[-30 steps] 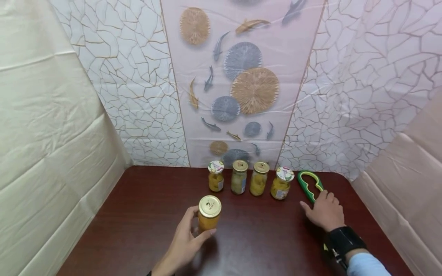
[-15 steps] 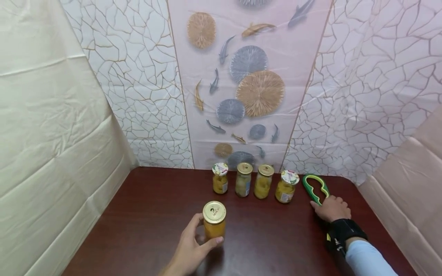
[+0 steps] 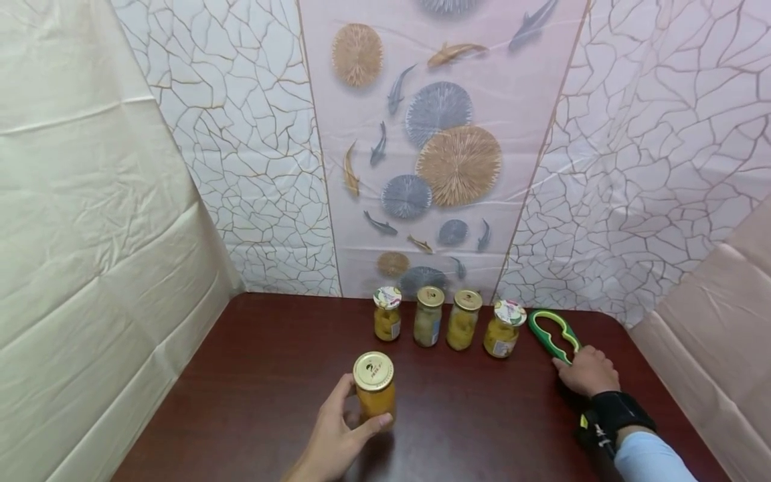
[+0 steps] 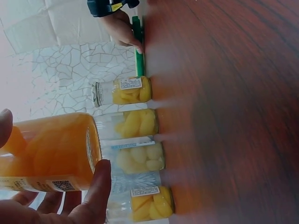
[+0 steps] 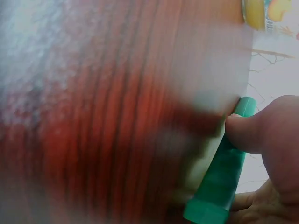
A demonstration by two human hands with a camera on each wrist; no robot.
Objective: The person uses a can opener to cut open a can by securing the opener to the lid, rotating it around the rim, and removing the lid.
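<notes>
My left hand (image 3: 337,425) holds a glass jar of orange fruit (image 3: 377,400) with a gold lid, its thumb on the near side and fingers behind. In the left wrist view that jar's base shows above the wood, with a label and printed code on its side. At the table's right, my right hand (image 3: 591,372) grips the handle end of a green jar opener (image 3: 545,339) with a yellow-green scalloped inner edge. The right wrist view shows the thumb (image 5: 245,130) pressed on the green handle (image 5: 219,179) and fingers partly hidden behind it.
Along the back stand a small fruit jar (image 3: 387,314) with a patterned lid, two gold-lidded jars (image 3: 428,321) (image 3: 463,325), and another patterned-lid jar (image 3: 503,331) beside the opener. Cloth walls (image 3: 271,167) enclose the dark red wooden table (image 3: 271,375) at the back and sides.
The head view has shifted a little, so everything sits slightly right and lower. My right hand's fingers have closed further round the opener's handle. The left hand keeps its hold on the jar.
</notes>
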